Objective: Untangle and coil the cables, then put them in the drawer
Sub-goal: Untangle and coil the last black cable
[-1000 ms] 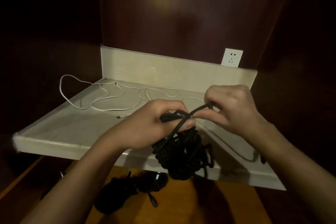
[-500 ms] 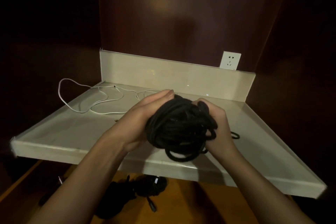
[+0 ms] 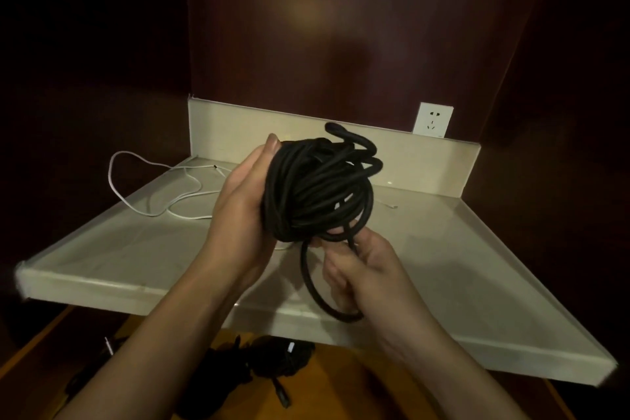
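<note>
A thick black cable wound into a round coil (image 3: 317, 191) hangs in the air above the beige shelf (image 3: 112, 256). My left hand (image 3: 245, 204) cups the coil's left side, its fingers going behind it. Below the coil, my right hand (image 3: 358, 266) grips a loose loop of the same cable (image 3: 310, 286), which droops toward the shelf's front edge. One cable end (image 3: 335, 129) sticks up from the top of the coil. A thin white cable (image 3: 153, 211) lies loosely spread on the left of the shelf. Under the shelf, the wooden drawer (image 3: 344, 385) holds dark bundled cables (image 3: 266, 361).
A white wall socket (image 3: 433, 119) sits above the shelf's raised back lip at the right. Dark wood panels close in the back and both sides. A small white plug end (image 3: 392, 205) lies on the shelf right of the coil.
The coil has been lifted higher, resting against my left hand. My right hand left the coil's right side and dropped below it, taking hold of a loose loop.
</note>
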`<state>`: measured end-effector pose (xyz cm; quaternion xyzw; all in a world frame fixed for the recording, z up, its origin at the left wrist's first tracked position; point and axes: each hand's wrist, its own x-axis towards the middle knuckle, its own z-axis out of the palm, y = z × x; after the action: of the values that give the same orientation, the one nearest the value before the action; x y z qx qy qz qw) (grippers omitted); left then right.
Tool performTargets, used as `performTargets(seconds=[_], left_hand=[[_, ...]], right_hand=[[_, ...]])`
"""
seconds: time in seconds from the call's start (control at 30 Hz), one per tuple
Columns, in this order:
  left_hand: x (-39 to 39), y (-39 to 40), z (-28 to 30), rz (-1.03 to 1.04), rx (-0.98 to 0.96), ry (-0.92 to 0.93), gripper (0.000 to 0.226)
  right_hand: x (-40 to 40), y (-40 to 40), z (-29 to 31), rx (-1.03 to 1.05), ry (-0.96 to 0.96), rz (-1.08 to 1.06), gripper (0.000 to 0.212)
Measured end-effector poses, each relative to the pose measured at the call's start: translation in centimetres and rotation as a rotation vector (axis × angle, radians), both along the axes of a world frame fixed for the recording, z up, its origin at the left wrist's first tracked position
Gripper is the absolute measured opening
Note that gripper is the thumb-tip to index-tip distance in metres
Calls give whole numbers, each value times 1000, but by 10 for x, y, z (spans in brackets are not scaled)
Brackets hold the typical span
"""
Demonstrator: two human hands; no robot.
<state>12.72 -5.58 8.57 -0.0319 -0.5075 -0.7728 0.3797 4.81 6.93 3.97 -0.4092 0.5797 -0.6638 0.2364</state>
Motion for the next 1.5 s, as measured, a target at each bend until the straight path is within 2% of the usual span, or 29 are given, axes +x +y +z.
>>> performTargets(seconds=[0.07,0.1,0.13,0.17,0.23,0.27,0.3,0.37,0.4,0.47,0.57,0.63,0.7,0.8,0.87,1.0,1.1,1.27,1.4,1.5], left_hand=[[0,2,-2,64,-41,1,34],[-1,4,-3,106,-69,-10,33],[-2,6,-5,155,-105,-20,32],[-3,6,-7,204,-143,-19,31],[-3,7,-9,287,-207,16,29],[-3,8,-8,315,-231,37,28],[-3,10,-8,334,-253,52,28],[-3,15,-7,372,-277,65,28],[-4,17,-7,396,-274,69,29],[-7,17,-6,445,-218,76,25],[-10,9,-5,444,-94,58,24],[-12,7,-8,336,-18,25,26],[-13,10,-8,182,65,-14,30],[-13,13,-7,26,116,-24,33],[-13,14,-8,4,125,-32,33],[-15,11,-8,237,114,-61,31],[-13,-1,-9,390,20,-65,31],[-17,-1,-12,409,22,-24,32],[-18,0,-10,442,30,21,30],[-17,1,-12,539,-61,-27,26]], right_hand=[[-1,0,1,91,330,-84,17],[-2,-1,1,143,453,-131,15],[-5,0,0,189,492,-163,14],[-8,1,3,222,415,-159,16],[-18,1,16,238,-70,-24,26],[-29,1,25,185,-324,23,27],[-40,2,35,102,-483,32,23],[-61,6,56,-75,-576,52,4],[-65,8,62,-147,-584,82,12],[-61,14,67,-131,-500,121,23],[-45,15,54,53,-146,-20,26],[-37,6,38,75,111,-176,34],[-33,-7,21,74,231,-273,37],[-27,-26,2,121,300,-295,48],[-19,-33,-7,181,372,-245,48],[-6,-36,-18,155,453,-227,38],[-15,-32,-19,116,442,-331,37],[-24,-20,-12,189,474,-320,38],[-7,-15,-14,185,590,-288,34],[3,-10,-18,236,662,-283,31]])
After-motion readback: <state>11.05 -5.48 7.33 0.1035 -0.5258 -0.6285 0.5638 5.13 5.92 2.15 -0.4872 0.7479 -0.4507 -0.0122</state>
